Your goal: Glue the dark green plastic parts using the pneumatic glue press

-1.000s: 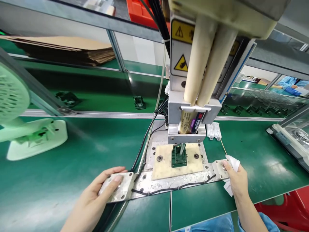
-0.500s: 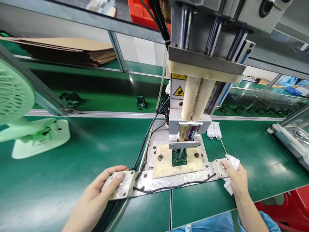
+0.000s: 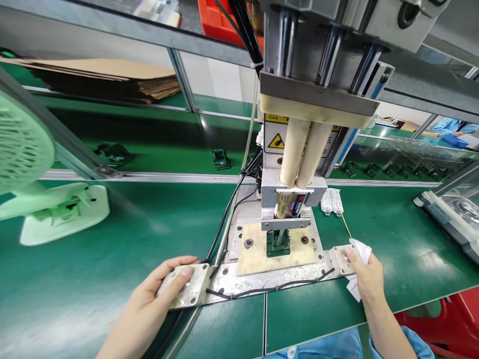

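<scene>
My left hand (image 3: 159,294) is closed round the metal block (image 3: 198,284) at the left end of the press base, its thumb lying on top. At the right end, my right hand (image 3: 364,279) holds a crumpled white tissue (image 3: 361,251), with its thumb on the other metal block (image 3: 341,260). A thin stick (image 3: 347,226) sticks out beyond the tissue; its lower end is hidden. Between the hands, a green circuit board (image 3: 278,244) sits in the cream fixture plate (image 3: 249,259). Above it, the press (image 3: 318,104) has two cream rods (image 3: 301,154) reaching down into a labelled twin cartridge (image 3: 286,205).
Two white plastic pieces (image 3: 332,201) lie right of the press. A green fan (image 3: 63,212) stands at left, a scale-like device (image 3: 449,214) at right. Circuit boards (image 3: 220,159) rest on the back shelf near stacked cardboard (image 3: 112,77). Black cables (image 3: 224,224) run along the press's left side.
</scene>
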